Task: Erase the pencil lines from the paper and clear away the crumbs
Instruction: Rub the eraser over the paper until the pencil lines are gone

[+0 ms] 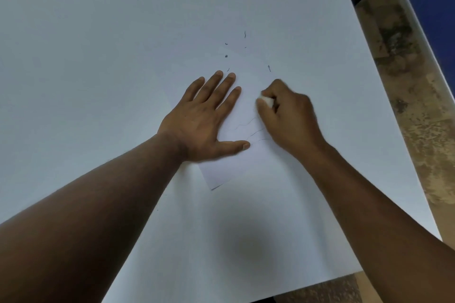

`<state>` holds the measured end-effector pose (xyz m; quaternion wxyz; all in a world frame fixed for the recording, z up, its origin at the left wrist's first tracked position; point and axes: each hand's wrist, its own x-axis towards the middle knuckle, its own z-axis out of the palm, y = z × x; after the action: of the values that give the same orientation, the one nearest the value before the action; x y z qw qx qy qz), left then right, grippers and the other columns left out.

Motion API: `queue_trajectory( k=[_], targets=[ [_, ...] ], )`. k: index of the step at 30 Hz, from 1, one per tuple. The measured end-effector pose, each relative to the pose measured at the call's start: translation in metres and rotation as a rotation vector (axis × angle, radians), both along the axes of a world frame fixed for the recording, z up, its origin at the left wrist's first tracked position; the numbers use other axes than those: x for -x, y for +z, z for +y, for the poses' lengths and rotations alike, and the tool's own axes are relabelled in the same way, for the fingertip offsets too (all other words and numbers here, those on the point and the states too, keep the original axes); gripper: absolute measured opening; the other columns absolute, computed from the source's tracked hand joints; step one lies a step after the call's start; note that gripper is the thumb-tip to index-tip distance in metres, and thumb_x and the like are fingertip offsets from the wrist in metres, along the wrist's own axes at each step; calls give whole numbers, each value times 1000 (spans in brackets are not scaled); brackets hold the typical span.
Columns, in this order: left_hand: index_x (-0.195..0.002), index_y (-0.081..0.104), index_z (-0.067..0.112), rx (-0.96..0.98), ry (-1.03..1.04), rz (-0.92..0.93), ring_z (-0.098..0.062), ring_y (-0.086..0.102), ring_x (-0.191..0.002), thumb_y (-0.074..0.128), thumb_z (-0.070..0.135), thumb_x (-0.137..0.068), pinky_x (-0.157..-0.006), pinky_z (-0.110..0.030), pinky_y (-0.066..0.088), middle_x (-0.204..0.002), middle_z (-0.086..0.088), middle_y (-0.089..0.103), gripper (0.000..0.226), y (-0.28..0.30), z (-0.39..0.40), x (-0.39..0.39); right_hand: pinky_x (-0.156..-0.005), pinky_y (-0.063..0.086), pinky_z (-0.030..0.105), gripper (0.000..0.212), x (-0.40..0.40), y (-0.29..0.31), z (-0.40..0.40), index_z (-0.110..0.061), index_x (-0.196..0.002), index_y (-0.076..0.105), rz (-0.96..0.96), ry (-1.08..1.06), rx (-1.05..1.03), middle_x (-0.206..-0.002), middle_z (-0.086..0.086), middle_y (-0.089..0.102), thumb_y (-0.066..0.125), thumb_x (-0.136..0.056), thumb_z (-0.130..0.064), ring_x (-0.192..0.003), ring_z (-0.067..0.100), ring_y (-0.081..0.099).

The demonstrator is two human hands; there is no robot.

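Hands on paper point(229, 167), right hand point(290, 115) gripping eraser point(266, 101)

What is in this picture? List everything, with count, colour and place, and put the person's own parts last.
paper: one, white, middle of the table, under both hands
pencil lines: a few, grey, wavy, on the paper between the hands
crumbs: several, dark, scattered beyond the fingertips
eraser: one, white, in the right hand, on the paper
table: one, white, fills most of the view
floor: mottled brown, along the right edge
left hand: flat, fingers spread, presses the paper
right hand: grips the eraser
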<state>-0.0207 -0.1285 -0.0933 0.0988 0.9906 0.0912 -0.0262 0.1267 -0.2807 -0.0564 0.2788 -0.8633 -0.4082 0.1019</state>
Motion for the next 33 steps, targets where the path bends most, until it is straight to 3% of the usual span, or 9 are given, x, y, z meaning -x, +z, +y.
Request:
queue_trajectory(
  k=[3,6,13,17,20,23,26,31,33],
  targets=[
    [-166,-1,19,-4,-8,8,-20,-16,-159,14,93,-86,-129,-44,-6,-174,-3,-12,111,0,0,0,-62,49,35,14,16,-4,1,-17,-96,53,-150,162,71,-76,2,64,52,-95,-30,-69,30,60],
    [-166,1,18,-6,-3,11,-19,-16,-159,14,93,-86,-129,-44,-5,-174,-3,-10,111,1,0,0,-64,46,38,16,-9,-5,0,-12,-97,54,-255,45,109,-80,11,66,50,-94,-27,-75,39,61],
    [-166,3,17,0,7,2,-20,-14,-160,16,93,-86,-130,-45,-4,-174,-4,-9,112,1,0,-1,-67,51,39,12,-18,5,2,-13,-90,54,-56,-13,31,-72,5,62,53,-92,-24,-70,32,59],
    [-166,3,16,-3,0,1,-20,-13,-160,15,93,-86,-130,-44,-5,-174,-4,-9,112,0,0,0,-59,47,35,14,12,-5,4,-13,-96,54,-217,160,57,-75,6,64,52,-94,-27,-68,35,61],
    [-166,3,15,-6,3,5,-20,-13,-160,16,93,-87,-130,-45,-4,-174,-4,-8,112,0,-1,0,-61,47,39,17,-12,-7,4,-9,-98,53,-333,63,133,-80,13,64,48,-95,-26,-72,40,61],
    [-166,2,16,0,9,8,-20,-15,-159,16,93,-86,-129,-44,-6,-174,-3,-10,112,2,-2,0,-64,44,37,16,-36,-3,4,-8,-97,51,-285,-6,166,-80,12,64,47,-96,-24,-74,39,59],
    [-166,2,16,5,14,6,-20,-15,-159,16,93,-85,-129,-42,-7,-174,-3,-10,113,2,-1,0,-66,44,35,14,-27,3,4,-9,-97,53,-221,7,74,-82,10,65,50,-95,-22,-75,37,60],
    [-166,7,15,16,4,-7,-21,-12,-160,17,90,-86,-129,-43,-5,-174,-5,-7,110,2,-1,0,-56,46,35,8,32,-1,9,-11,-94,58,-239,282,60,-76,5,62,54,-92,-18,-69,32,59],
    [-166,6,15,12,8,-2,-21,-12,-160,17,91,-86,-129,-44,-5,-174,-5,-7,111,3,-2,0,-57,47,38,11,21,-2,8,-9,-95,57,-300,252,103,-78,9,62,51,-93,-17,-71,35,60]
  ],
)
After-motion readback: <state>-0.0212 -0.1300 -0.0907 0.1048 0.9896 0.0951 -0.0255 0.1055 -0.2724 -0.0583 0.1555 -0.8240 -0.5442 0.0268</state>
